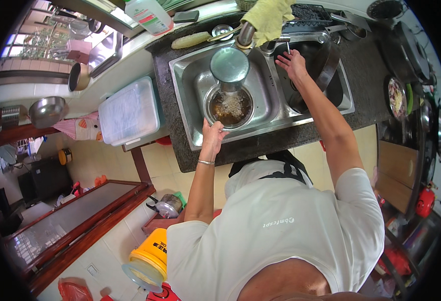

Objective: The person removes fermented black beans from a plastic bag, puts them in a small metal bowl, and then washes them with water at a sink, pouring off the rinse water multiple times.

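My left hand (213, 136) grips the near rim of a round metal bowl (207, 109) in the left basin of a steel double sink (188, 129). Brownish, bubbling water (228, 107) fills the bowl; whatever lies under the froth is unclear. Directly above hangs the round, shiny head (230, 64) of the faucet, with water running down from it. My right hand (293, 64), fingers apart, is up at the thin metal faucet lever (288, 47); a firm grip on it does not show. Below that hand, a dark wok-like pan (326, 67) leans in the right basin.
A yellow cloth (267, 19) drapes over the faucet pipe. Behind the sink lie a loofah-like scrubber (190, 40) and a bottle (149, 17). A lidded plastic box (130, 113) stands left. On the right counter are a plate of food (396, 97) and a large dark pot (404, 52).
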Demonstrator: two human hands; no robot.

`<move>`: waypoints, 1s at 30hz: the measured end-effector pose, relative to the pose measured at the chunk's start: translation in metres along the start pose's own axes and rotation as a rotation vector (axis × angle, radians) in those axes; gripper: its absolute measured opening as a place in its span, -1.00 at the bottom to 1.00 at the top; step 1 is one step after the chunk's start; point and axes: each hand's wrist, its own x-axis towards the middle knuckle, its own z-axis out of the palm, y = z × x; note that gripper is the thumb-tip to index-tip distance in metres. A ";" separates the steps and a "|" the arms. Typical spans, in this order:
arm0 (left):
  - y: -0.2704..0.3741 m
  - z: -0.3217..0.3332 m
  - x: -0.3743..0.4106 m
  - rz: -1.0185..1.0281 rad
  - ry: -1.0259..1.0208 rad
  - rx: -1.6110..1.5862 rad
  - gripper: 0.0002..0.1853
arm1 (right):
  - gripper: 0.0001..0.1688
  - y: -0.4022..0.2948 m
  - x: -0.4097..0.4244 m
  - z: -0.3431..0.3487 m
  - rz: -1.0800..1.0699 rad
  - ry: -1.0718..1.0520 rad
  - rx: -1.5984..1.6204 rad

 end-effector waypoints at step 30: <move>-0.022 0.030 -0.006 -0.041 -0.218 0.012 -0.35 | -0.40 0.070 -0.186 0.030 -1.068 -1.145 -1.846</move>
